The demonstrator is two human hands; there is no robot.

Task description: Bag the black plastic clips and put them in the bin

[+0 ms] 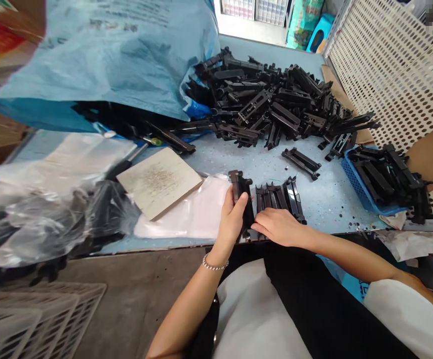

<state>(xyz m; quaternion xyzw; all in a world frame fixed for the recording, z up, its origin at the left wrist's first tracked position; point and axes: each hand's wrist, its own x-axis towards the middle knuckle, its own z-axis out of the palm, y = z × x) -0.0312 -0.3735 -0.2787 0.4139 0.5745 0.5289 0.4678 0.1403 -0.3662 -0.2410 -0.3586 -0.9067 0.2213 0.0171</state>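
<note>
Judging by how things lie, the work looks only partway along: a short row of narrow black plastic parts [274, 197] sits side by side on the pale-blue speckled surface [324, 197], while a far larger jumbled heap of long black plastic pieces [269, 107] at 12 to 1 o'clock from the hands seems not yet dealt with. Just 1 loose black slotted piece [301, 163] lies alone at 1 o'clock, between heap and row. A small blue plastic basket [362, 192] between 2 and 3 o'clock is filled with similar pieces; whether those are finished or waiting, I cannot tell. The left hand [235, 214] has its grip clamped on a long black plastic part [241, 192], thumb across its face, so that part lies inside the grip, its far end jutting out toward 12 o'clock; whether it is 1 part or several stacked is unclear. The right hand [278, 227] covers the row's near end, its curled fingertips just beside the held part at 4 o'clock; whether its grip is clamped on anything is hidden. At 9 to 10 o'clock lies a flat beige square block [160, 179], partly over a thin pale-pink sheet [194, 214].
</note>
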